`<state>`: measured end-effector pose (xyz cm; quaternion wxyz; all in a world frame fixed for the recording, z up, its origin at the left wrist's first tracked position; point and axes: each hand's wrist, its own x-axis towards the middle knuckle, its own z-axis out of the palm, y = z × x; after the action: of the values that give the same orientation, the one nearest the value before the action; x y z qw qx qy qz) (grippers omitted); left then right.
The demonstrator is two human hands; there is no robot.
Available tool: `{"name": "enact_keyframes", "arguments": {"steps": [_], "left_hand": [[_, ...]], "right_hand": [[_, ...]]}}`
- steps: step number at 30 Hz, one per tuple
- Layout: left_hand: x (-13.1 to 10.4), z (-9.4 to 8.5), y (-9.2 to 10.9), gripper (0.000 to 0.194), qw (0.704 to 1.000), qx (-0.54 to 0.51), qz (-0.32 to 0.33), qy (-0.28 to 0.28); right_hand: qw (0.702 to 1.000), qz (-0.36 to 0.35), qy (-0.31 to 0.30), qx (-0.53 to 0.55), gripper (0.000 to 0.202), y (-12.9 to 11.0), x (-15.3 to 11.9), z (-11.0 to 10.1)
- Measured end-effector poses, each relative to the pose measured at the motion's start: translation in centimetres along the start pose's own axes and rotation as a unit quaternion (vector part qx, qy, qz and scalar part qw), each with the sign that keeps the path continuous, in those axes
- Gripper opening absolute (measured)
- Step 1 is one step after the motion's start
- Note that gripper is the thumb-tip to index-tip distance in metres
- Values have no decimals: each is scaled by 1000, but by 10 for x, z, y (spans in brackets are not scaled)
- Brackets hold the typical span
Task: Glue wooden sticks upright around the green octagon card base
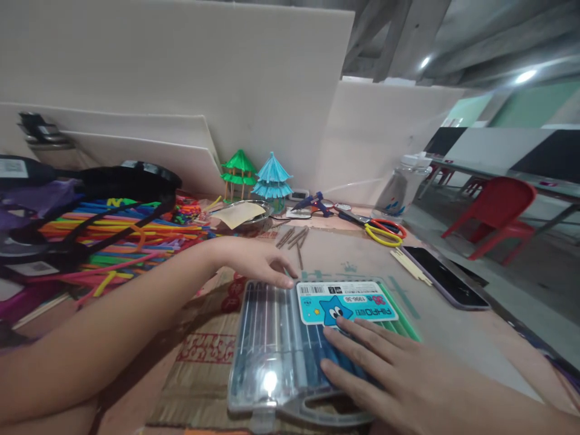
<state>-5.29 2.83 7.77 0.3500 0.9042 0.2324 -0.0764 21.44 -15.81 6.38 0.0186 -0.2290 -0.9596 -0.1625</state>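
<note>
A clear plastic marker case [272, 338] lies flat in front of me, with several markers showing through its lid. Its blue label [362, 308] has a star character and appears upside down to me. My right hand [399, 368] rests on the lid's right side, fingers stretched out and spread. My left hand [254, 263] reaches across to the case's far edge. Its thumb is at that edge and its fingers are loosely curved and apart, with nothing seen between them. Beneath the case are a brown cardboard piece [203, 368] and a pale translucent sheet [462, 344].
Colourful pipe cleaners [136, 235] and a black strap [131, 181] crowd the left. Behind stand green [240, 169] and blue [272, 175] model pavilions, a glue gun [317, 202] and scissors [380, 231]. A phone [446, 278] and a clear jar [401, 187] are on the right.
</note>
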Motion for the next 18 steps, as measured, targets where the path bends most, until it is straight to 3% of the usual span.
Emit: {"name": "enact_keyframes", "arguments": {"steps": [6, 10, 12, 15, 18], "left_hand": [[-5, -3, 4, 57, 1000, 16, -25, -1], [-8, -6, 4, 59, 1000, 3, -18, 22], [-11, -11, 3, 66, 995, -39, -20, 85], [-23, -25, 3, 77, 961, -128, -16, 245], [-41, -36, 12, 80, 939, -98, -48, 327]], "right_hand": [[996, -51, 38, -65, 44, 3, 1, -12], [993, 29, 102, -52, 46, 34, 9, -20], [984, 82, 151, -49, 43, 57, 20, -19], [967, 153, 197, -48, 32, 91, 43, -13], [954, 256, 153, -32, 28, 114, 62, -10]]}}
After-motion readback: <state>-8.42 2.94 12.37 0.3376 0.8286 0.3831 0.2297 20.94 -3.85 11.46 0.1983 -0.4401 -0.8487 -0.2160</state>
